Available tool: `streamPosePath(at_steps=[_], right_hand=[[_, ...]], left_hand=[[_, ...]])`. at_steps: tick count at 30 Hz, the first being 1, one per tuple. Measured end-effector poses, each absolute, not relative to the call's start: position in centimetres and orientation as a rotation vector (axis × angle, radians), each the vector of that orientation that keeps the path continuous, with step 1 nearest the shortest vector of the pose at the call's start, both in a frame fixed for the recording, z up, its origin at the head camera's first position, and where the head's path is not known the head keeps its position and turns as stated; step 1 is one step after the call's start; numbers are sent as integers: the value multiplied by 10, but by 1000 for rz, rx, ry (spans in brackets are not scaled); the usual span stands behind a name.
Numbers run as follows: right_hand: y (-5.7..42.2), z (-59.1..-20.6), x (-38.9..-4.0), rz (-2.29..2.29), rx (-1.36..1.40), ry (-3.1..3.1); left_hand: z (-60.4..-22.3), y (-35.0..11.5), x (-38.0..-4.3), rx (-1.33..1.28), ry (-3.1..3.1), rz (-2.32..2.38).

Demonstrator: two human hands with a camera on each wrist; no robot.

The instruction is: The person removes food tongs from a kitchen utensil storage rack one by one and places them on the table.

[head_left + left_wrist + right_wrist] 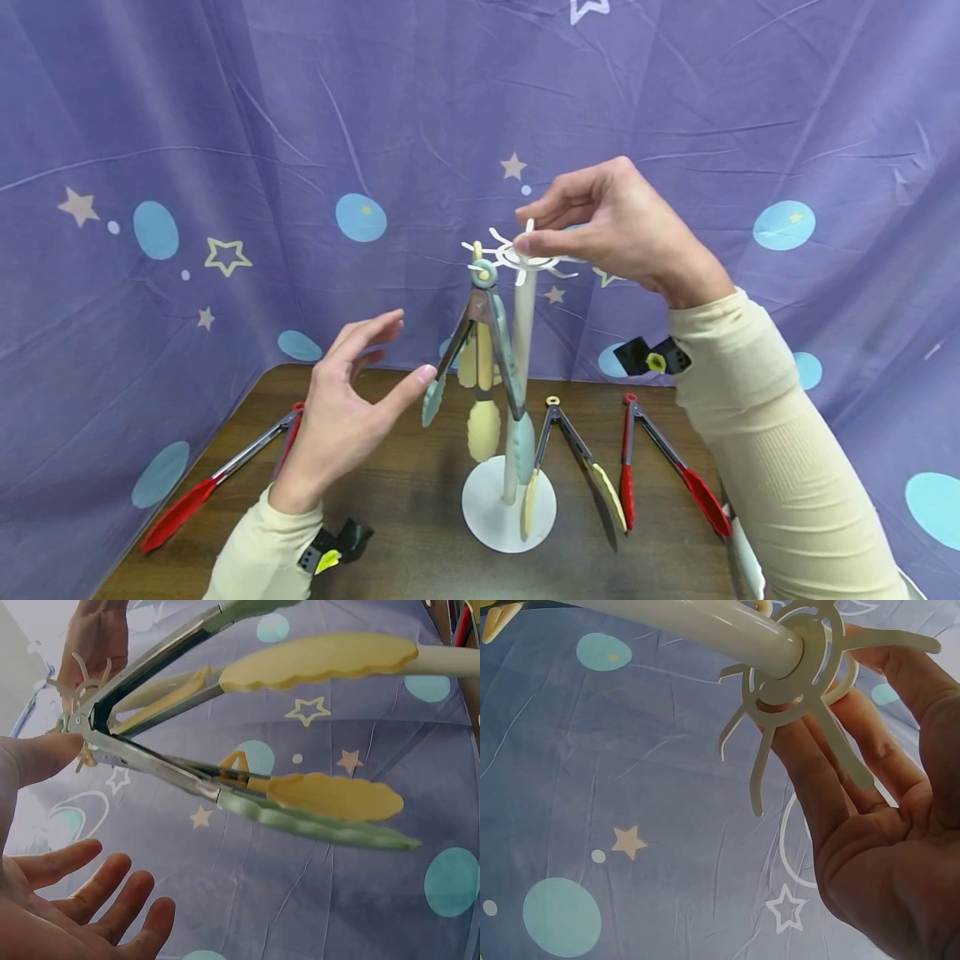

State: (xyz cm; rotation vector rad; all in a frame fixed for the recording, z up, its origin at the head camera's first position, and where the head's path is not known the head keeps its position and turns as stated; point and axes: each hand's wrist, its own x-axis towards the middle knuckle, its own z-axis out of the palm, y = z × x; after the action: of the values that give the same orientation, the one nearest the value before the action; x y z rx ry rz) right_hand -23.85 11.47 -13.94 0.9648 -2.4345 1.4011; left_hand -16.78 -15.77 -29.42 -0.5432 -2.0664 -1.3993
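A white utensil stand [525, 325] rises from a round base [487, 521] to a ring of hooks [534, 266]. My right hand [626, 229] grips that ring from above, its fingers curled behind the ring in the right wrist view. Pale green tongs [523, 446] hang by their loop from a left-side hook, their arms spread. Pale yellow tongs [483, 429] hang behind them, partly hidden. To the left of the green tongs is my left hand [345, 408], holding nothing, thumb and fingers apart, the thumb tip close to one green tong arm.
On the brown table [405, 525], yellow tongs [607, 496] lie spread just right of the base. Red tongs [705, 500] lie farther right, and other red tongs [180, 512] at the left, partly behind my left hand. A purple curtain [450, 108] hangs behind the table.
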Motion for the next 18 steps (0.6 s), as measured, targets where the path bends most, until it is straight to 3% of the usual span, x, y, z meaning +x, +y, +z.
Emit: streamPosePath(at_steps=[18], right_hand=[[116,-140,-239,1445,977,-2410]], left_hand=[[-298,-126,-164,-543,-2033,-1383]])
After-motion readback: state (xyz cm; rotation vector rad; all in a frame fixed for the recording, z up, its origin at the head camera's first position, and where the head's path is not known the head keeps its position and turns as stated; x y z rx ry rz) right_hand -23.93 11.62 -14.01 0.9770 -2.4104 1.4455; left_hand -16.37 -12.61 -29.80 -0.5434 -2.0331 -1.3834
